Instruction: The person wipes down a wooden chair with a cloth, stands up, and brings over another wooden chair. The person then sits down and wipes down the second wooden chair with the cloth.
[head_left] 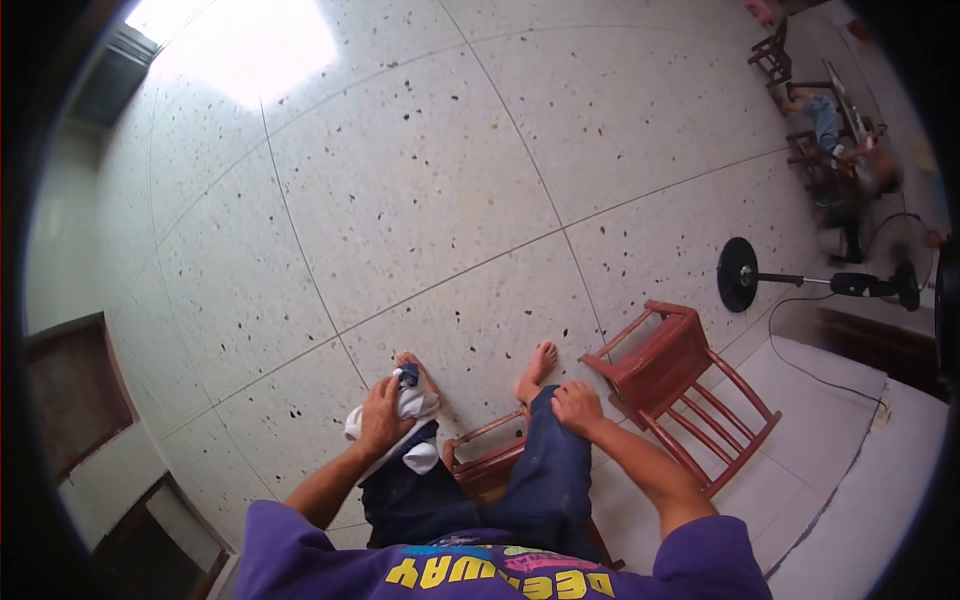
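A bundle of white and navy cloth (418,402), perhaps socks, lies over my left thigh and knee. My left hand (380,415) is closed on it, with white folds showing on both sides of the fingers. On my right knee rests my right hand (577,407), its fingers curled over the dark blue trouser leg (545,460). No separate object shows in that hand. Both my feet are bare on the speckled floor. I sit on a reddish-brown wooden seat (490,470), mostly hidden under my legs.
A red wooden chair (655,360) stands close on my right. Beyond it are a black stand fan (738,275) and its trailing cable (800,355). Another person (825,125) sits among small wooden chairs at the far right. Framed panels (80,390) line the left wall.
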